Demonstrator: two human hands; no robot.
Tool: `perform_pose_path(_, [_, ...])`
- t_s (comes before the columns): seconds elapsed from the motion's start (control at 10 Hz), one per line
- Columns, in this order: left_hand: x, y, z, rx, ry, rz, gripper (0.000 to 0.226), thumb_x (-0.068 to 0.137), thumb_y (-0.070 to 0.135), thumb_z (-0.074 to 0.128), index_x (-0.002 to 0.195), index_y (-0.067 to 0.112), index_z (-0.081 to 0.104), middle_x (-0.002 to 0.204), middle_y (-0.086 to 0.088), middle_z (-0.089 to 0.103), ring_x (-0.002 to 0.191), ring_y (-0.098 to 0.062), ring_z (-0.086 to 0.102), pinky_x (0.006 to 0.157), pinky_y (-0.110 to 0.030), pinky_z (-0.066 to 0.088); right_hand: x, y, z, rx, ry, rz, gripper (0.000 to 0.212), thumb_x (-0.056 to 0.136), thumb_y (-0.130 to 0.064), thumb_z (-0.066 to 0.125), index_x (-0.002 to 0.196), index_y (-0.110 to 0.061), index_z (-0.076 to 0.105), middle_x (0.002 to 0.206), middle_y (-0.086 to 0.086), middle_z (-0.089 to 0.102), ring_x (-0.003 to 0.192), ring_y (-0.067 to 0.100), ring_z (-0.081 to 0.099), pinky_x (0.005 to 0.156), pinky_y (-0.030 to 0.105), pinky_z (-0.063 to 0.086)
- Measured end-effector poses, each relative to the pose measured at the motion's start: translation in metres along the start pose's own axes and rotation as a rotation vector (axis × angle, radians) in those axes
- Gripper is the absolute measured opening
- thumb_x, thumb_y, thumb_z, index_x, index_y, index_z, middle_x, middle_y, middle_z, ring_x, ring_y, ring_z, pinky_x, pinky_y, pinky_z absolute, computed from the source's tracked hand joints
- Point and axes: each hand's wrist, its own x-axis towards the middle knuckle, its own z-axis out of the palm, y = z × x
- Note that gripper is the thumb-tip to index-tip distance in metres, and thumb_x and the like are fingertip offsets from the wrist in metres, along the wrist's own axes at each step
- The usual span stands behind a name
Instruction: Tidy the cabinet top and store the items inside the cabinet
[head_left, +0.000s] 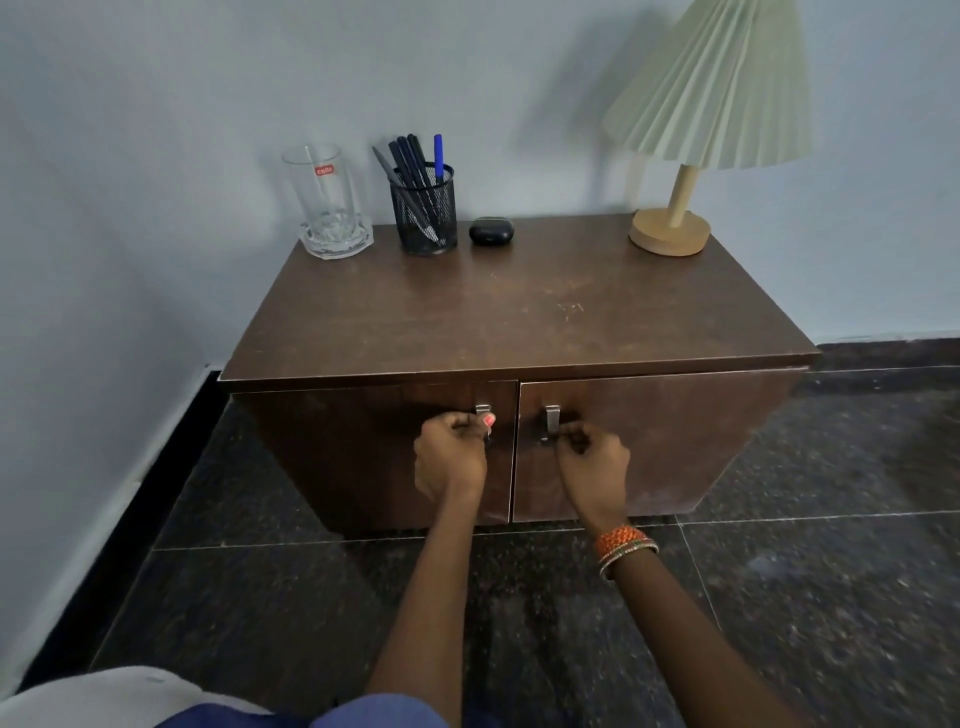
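The head view looks down on a low brown cabinet (519, 317) standing against a pale wall on a dark speckled tile floor (831, 597). Its two front doors are closed, meeting at a narrow seam in the middle.

The left hand (451, 457) has its fingers curled round the metal handle of the left door (483, 410), with a pink-painted thumbnail showing at the handle. The right hand (592, 462) likewise grips the metal handle of the right door (551, 422), fingers curled at its lower end. Orange and gold bangles (623, 548) circle the right wrist.

On the cabinet top, along the back edge near the wall, stand the items. At the far left corner is a clear drinking glass (327, 202) with a red label, upright. Just beside it to the right is a black mesh pen holder (425, 215), upright, holding several dark pens and one blue pen (438, 156). Near the holder, to its right and apart from it, lies a small black rounded case (491, 230). Well apart, at the far right corner, stands a table lamp (675, 208) with a round wooden base and a pleated pale shade tilted to one side.

At the bottom edge of the view, blue and pale cloth (218, 712) of the person's clothing shows.
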Motion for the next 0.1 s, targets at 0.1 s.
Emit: perform_pose_path(0.1, [-0.0045, -0.0042, -0.0039, 0.173, 0.061, 0.174, 0.024, 0.085, 0.047, 0.060, 0.090, 0.026, 0.070, 0.090, -0.001, 0.070, 0.086, -0.026, 0.066, 0.071, -0.032, 0.049, -0.0076, -0.0191, -0.0024, 0.008, 0.026, 0.028, 0.019, 0.080, -0.005, 0.060, 0.096, -0.013, 0.066, 0.089, 0.005, 0.071, 0.086, 0.025, 0.067, 0.077, 0.030, 0.052])
